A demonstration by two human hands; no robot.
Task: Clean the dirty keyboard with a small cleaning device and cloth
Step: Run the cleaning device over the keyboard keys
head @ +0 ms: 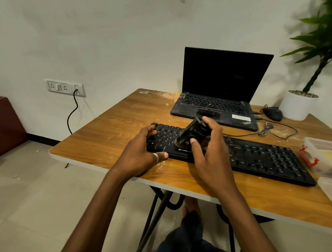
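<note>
A black dusty keyboard (256, 156) lies across the wooden table (114, 131). My left hand (141, 155) holds the keyboard's left end, with the thumb at its front edge and the fingers curled over the far keys. My right hand (209, 152) grips a small black cleaning device (191, 133), tilted with its lower end against the keys left of the middle. No cloth is in view.
An open black laptop (217, 97) stands behind the keyboard. A black mouse (273, 113) and its coiled cable lie at the right, next to a white plant pot (298, 106). A clear lidded container (326, 156) sits at the right edge. Sawdust-like crumbs dot the table.
</note>
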